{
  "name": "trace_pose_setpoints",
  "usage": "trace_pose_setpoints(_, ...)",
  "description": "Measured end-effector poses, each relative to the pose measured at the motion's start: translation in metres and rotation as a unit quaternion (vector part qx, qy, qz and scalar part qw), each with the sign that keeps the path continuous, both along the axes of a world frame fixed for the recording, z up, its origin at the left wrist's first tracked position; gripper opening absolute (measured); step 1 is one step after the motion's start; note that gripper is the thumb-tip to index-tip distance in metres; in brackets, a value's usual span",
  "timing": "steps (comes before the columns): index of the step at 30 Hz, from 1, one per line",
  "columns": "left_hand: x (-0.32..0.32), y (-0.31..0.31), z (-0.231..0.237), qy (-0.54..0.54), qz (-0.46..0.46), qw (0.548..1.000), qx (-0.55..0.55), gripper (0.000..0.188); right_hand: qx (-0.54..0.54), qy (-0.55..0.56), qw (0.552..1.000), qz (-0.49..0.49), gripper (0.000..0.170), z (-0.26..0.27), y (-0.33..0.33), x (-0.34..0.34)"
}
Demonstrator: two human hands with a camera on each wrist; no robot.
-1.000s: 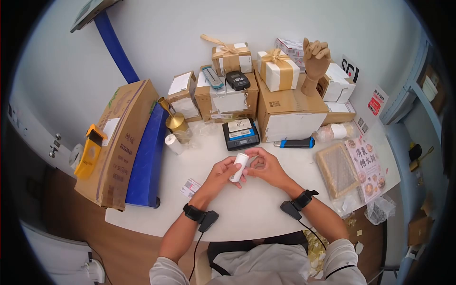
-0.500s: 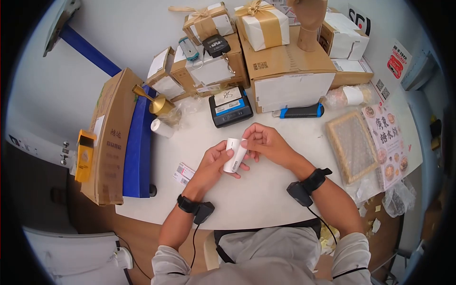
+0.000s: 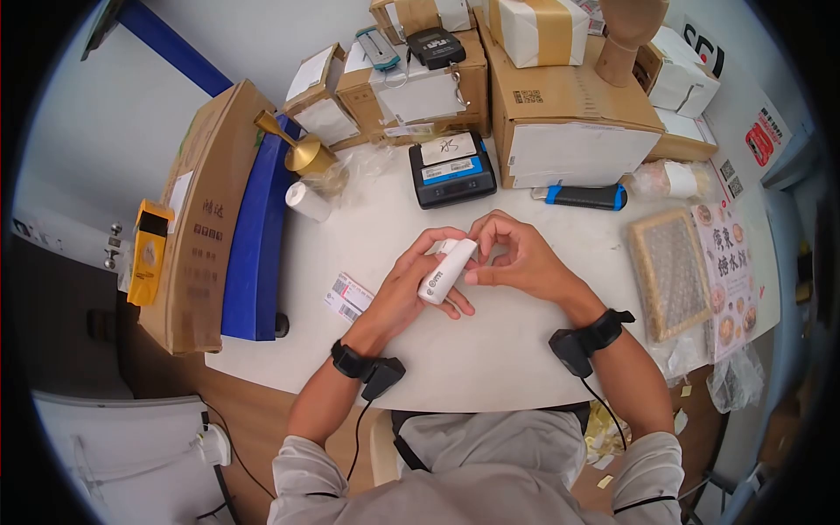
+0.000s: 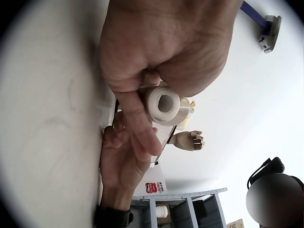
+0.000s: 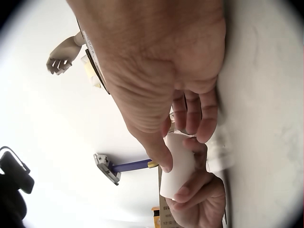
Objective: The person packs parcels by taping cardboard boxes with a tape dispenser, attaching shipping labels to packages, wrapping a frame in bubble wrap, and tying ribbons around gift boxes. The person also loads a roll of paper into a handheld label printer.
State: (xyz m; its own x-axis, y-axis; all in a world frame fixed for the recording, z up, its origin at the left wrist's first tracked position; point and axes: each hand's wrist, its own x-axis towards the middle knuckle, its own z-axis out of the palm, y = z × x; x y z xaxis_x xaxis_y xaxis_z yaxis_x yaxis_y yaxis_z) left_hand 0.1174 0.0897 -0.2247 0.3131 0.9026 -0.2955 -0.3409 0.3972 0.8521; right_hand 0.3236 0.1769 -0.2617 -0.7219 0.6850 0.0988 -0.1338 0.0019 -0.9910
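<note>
A white paper roll [image 3: 444, 273] with dark printing on its side is held at a tilt above the table. My left hand [image 3: 405, 289] grips it, the thumb hidden behind the roll and some fingertips showing below. In the left wrist view the roll's hollow core [image 4: 165, 103] faces the camera. My right hand [image 3: 521, 262] has its curled index finger and thumb at the roll's upper right edge. From the right wrist, the thumb [image 5: 164, 159] lies against the white paper, with the left fingers [image 5: 202, 187] round the lower part.
A second white roll [image 3: 308, 201] stands at the left by a brass-coloured vessel [image 3: 308, 156]. Behind are a black label printer [image 3: 451, 169], a utility knife [image 3: 584, 197] and stacked cartons [image 3: 577, 122]. A bubble-wrapped frame [image 3: 669, 274] lies right, a printed label [image 3: 348, 296] left.
The roll has tilted more to the right and turned, bringing its printing into fuller view. The right fingers have moved at its upper edge. The head view has shifted downward over the table.
</note>
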Motion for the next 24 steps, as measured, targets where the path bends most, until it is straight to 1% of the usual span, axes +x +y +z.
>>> trace_pose_setpoints(2,0.001,0.0,-0.002,0.002,0.004,1.0,0.018,0.042,0.001,0.002,1.0,-0.001,0.042,0.004,-0.002,0.0)
trace_pose_setpoints(4,0.003,0.0,-0.002,0.008,0.004,1.0,0.018,0.043,-0.033,0.0,0.999,-0.007,0.047,0.013,-0.004,0.0)
trace_pose_setpoints(5,0.003,0.0,-0.001,0.014,0.002,1.0,0.02,0.044,-0.033,0.0,0.999,-0.006,0.047,0.016,-0.005,0.0)
trace_pose_setpoints(7,0.004,0.0,0.0,0.02,0.001,1.0,0.021,0.045,-0.026,-0.024,0.999,-0.002,0.054,0.02,-0.005,0.001)
trace_pose_setpoints(11,0.004,0.0,-0.003,0.02,0.002,0.999,0.029,0.047,-0.012,-0.007,1.0,0.013,0.059,0.014,-0.002,0.001)
trace_pose_setpoints(14,0.003,0.002,-0.01,0.044,0.01,0.998,0.046,0.048,-0.013,-0.016,1.0,0.021,0.057,0.013,-0.001,0.001)
trace_pose_setpoints(17,0.002,0.003,-0.011,0.04,0.015,0.997,0.06,0.046,-0.041,-0.019,0.999,0.022,0.056,0.011,-0.001,0.001)
trace_pose_setpoints(18,0.004,0.002,-0.01,0.04,0.016,0.997,0.06,0.046,-0.051,0.004,0.999,0.017,0.053,0.011,-0.001,0.001)
trace_pose_setpoints(19,0.007,0.001,-0.009,0.064,0.036,0.994,0.081,0.044,-0.061,0.026,0.998,0.011,0.05,0.011,-0.001,0.0)
trace_pose_setpoints(20,0.01,-0.001,-0.008,0.089,0.056,0.989,0.102,0.043,-0.061,0.026,0.998,0.011,0.05,0.011,-0.001,0.001)
trace_pose_setpoints(21,0.01,-0.001,-0.011,0.089,0.056,0.989,0.102,0.043,-0.06,0.013,0.998,0.007,0.046,0.012,-0.003,0.001)
trace_pose_setpoints(22,0.011,-0.002,-0.014,0.123,0.056,0.979,0.155,0.043,-0.058,0.001,0.998,0.004,0.042,0.013,-0.003,0.002)
trace_pose_setpoints(23,0.011,-0.002,-0.017,0.157,0.057,0.964,0.207,0.042,-0.058,0.0,0.998,0.004,0.042,0.016,-0.004,0.002)
trace_pose_setpoints(24,0.011,-0.002,-0.016,0.157,0.057,0.964,0.206,0.042,-0.044,-0.044,0.998,0.003,0.04,0.019,-0.006,0.002)
